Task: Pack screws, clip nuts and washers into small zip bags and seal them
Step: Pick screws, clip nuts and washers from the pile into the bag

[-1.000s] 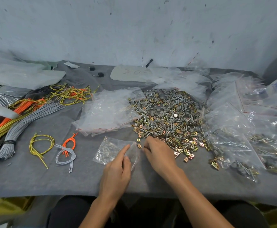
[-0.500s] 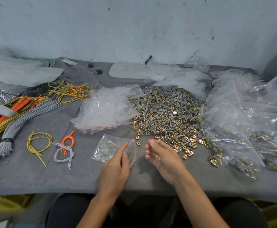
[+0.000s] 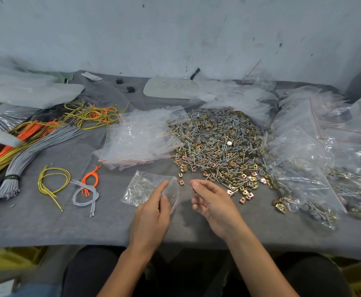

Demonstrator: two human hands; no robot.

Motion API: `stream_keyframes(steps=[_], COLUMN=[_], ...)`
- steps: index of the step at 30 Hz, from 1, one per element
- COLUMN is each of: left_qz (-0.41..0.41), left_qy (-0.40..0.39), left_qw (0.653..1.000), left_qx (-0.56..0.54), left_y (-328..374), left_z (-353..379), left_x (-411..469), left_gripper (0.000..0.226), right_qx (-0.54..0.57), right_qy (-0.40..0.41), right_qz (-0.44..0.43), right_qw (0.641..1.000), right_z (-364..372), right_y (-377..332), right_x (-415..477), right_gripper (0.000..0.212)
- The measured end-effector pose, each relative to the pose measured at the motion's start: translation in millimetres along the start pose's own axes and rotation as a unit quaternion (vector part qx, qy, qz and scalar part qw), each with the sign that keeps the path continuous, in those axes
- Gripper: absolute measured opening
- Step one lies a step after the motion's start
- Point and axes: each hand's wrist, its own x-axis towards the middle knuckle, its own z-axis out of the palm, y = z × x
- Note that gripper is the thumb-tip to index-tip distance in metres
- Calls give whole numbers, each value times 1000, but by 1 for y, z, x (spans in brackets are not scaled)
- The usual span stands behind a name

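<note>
Left hand (image 3: 151, 213) has the mouth of a small zip bag (image 3: 147, 187) pinched between thumb and fingers, propping it open; the bag lies on the grey table (image 3: 46, 221) with some hardware already inside. Right hand (image 3: 212, 201) hovers just beside the opening, palm half up and fingers loosely curled around a small brown piece (probably a clip nut, too tiny to call). The big mixed pile (image 3: 218, 146) sits just behind, empty bags (image 3: 141, 138) to its left.

Left hand (image 3: 151, 213) holds a small zip bag (image 3: 147, 187) open beside the half-curled right hand (image 3: 213, 200) near the hardware pile (image 3: 218, 146)
</note>
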Motion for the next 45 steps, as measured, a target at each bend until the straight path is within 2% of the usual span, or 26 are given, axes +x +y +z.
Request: stream_keyframes(steps=[3,5,8,11,17,23,27,31,38,45], left_qz=[-2,-2,6,9,3,5,7,6,5,1], left_qy=[-3,0,6,10,9,2,3,7,7,5], left_qw=[1000,1000,1000,1000,1000,1000,1000,1000,1000,1000], left_qx=[-5,-9,-14,-14,-15,-10,-8,-6,-4,-10], left_y=[-1,-1,-3,-7,-9,-7,-7,-4,-4,-2], left_z=[0,1,1,2,4,3,3,2,1,-1], left_x=[0,0,1,1,2,1,1,1,0,0], left_gripper=[40,40,46,47,45,46,47,46,48,48], right_qx=[-110,-209,-382,-500,-605,-561,-557,-546,-614,-610], right_qy=[-12,-8,0,8,3,34,37,47,43,13], right_qz=[-65,-124,-206,-250,-246,-290,-284,-294,-291,-300], right_qw=[992,970,901,829,757,774,780,783,732,733], right_z=[5,9,16,23,33,21,18,26,31,25], right_y=[4,7,14,20,22,23,23,27,31,27], right_x=[-4,-6,-6,-3,0,-10,-12,-11,3,-2], right_gripper=[14,12,6,4,8,7,13,9,10,10])
